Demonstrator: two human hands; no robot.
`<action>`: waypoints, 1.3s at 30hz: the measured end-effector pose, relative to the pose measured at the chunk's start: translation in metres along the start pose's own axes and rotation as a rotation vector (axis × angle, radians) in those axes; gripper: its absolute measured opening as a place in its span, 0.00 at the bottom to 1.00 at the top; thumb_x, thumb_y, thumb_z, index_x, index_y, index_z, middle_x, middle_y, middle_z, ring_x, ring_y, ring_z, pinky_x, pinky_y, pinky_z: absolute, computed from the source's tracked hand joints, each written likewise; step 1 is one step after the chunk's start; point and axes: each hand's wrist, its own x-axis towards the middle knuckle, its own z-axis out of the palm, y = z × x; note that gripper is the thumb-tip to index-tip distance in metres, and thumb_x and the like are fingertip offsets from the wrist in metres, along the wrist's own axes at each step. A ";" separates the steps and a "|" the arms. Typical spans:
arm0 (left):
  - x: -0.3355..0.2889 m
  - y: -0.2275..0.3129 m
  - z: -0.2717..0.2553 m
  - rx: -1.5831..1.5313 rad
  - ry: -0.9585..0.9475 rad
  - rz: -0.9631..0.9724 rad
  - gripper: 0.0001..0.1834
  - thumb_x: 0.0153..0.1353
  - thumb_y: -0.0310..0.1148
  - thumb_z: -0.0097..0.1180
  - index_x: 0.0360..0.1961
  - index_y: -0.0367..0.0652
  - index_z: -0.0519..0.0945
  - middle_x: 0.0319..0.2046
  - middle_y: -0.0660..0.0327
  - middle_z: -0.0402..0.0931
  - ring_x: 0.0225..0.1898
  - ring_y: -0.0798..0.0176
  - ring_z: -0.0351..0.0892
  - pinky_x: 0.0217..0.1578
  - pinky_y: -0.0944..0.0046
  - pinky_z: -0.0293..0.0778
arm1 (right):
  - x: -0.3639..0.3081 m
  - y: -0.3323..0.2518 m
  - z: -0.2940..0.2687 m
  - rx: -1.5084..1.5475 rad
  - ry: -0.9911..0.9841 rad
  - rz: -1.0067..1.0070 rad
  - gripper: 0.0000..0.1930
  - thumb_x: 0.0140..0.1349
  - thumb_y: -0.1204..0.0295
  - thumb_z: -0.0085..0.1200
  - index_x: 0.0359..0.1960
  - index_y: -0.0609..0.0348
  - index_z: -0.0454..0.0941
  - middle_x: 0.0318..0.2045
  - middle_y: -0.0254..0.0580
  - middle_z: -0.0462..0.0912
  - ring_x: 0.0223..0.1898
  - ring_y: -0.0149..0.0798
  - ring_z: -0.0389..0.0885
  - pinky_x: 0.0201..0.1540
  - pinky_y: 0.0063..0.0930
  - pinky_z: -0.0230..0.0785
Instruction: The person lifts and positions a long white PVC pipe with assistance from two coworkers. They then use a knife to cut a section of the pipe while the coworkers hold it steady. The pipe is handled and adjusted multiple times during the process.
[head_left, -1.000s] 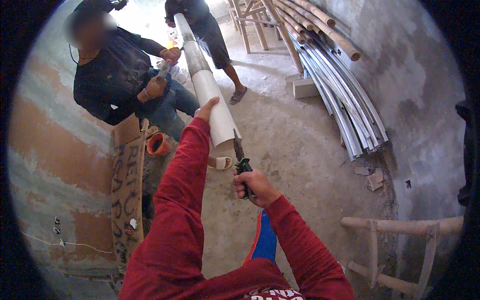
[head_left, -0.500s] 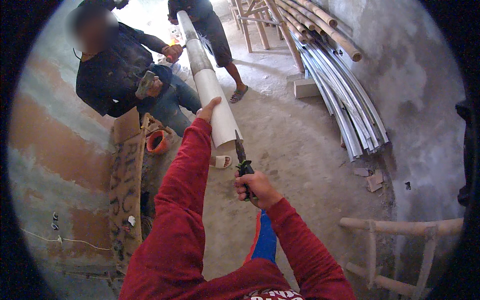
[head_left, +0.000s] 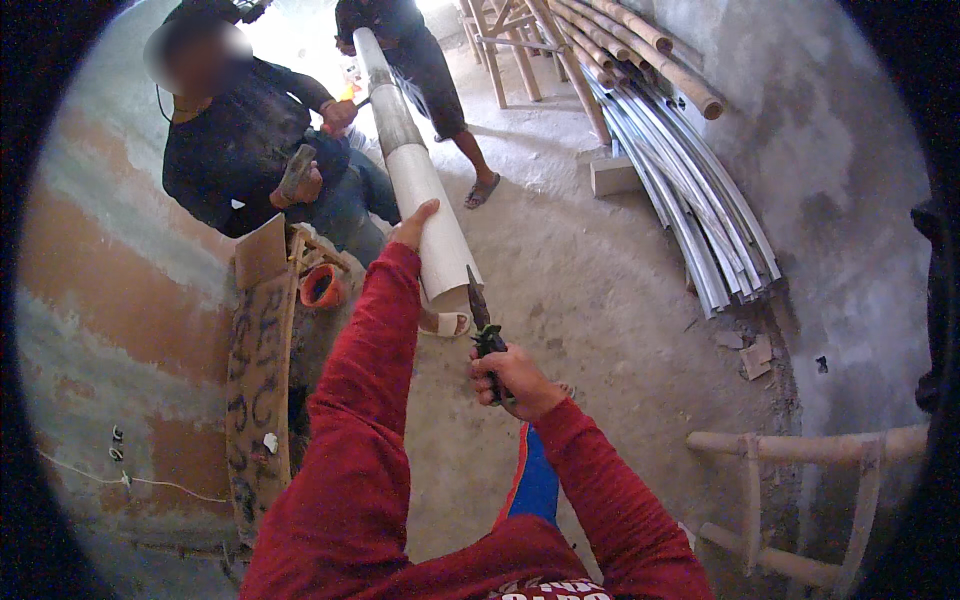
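Observation:
My left hand point(head_left: 415, 224) is closed around the side of a long pipe point(head_left: 446, 245), white at my end and grey farther along. It slopes away from me toward two people. In my right hand point(head_left: 517, 381) I grip the dark handle, with green parts, of a knife point(head_left: 481, 305). Its pointed, dirty-looking blade points up, its tip at the right edge of the pipe's near open end. Beyond, on the left, a co-worker point(head_left: 255, 140) holds a hammer-like block tool point(head_left: 297, 172) in one hand and a thin dark tool near the pipe with the other.
Another person's legs point(head_left: 437, 85) stand at the pipe's far end. Bamboo poles point(head_left: 640, 50) and metal channels point(head_left: 690, 200) lie along the right wall. A wooden ladder-like frame point(head_left: 800, 452) stands at lower right. On the left are a lettered board point(head_left: 262, 390) and an orange bucket point(head_left: 321, 288).
The co-worker has shifted slightly right in view, and the hand near the pipe has moved a little. My grip on the pipe and the knife looks nearly the same.

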 end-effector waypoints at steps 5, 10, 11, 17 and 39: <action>0.023 -0.011 -0.004 -0.039 0.017 -0.028 0.45 0.42 0.56 0.72 0.52 0.31 0.73 0.37 0.55 0.79 0.33 0.57 0.81 0.38 0.58 0.77 | 0.005 -0.001 -0.003 -0.001 -0.004 0.002 0.07 0.57 0.77 0.51 0.36 0.56 0.68 0.24 0.30 0.69 0.21 0.27 0.66 0.22 0.24 0.64; 0.045 -0.026 -0.009 -0.116 -0.081 -0.040 0.46 0.41 0.57 0.72 0.53 0.31 0.73 0.38 0.55 0.79 0.34 0.57 0.80 0.39 0.58 0.77 | 0.010 0.000 -0.007 0.013 0.001 0.003 0.08 0.57 0.77 0.51 0.37 0.56 0.68 0.24 0.29 0.68 0.20 0.27 0.65 0.22 0.25 0.64; 0.047 -0.028 -0.008 -0.160 -0.073 -0.077 0.46 0.41 0.56 0.72 0.53 0.31 0.73 0.38 0.55 0.79 0.34 0.57 0.80 0.39 0.58 0.77 | 0.010 0.000 -0.008 0.014 -0.001 -0.011 0.08 0.56 0.78 0.51 0.37 0.56 0.68 0.24 0.29 0.68 0.20 0.27 0.65 0.22 0.25 0.64; 0.056 -0.034 -0.004 -0.154 -0.075 0.000 0.46 0.41 0.56 0.72 0.52 0.31 0.74 0.38 0.54 0.80 0.35 0.57 0.81 0.39 0.58 0.77 | 0.005 -0.002 -0.008 0.017 0.027 -0.019 0.09 0.56 0.78 0.50 0.38 0.56 0.67 0.24 0.31 0.68 0.21 0.27 0.65 0.22 0.25 0.63; 0.033 -0.024 0.001 -0.083 -0.059 -0.047 0.45 0.42 0.56 0.72 0.52 0.31 0.73 0.37 0.54 0.80 0.32 0.58 0.82 0.39 0.59 0.78 | -0.008 -0.006 -0.006 -0.008 0.038 0.003 0.07 0.56 0.76 0.52 0.35 0.55 0.68 0.20 0.28 0.67 0.18 0.27 0.65 0.18 0.24 0.62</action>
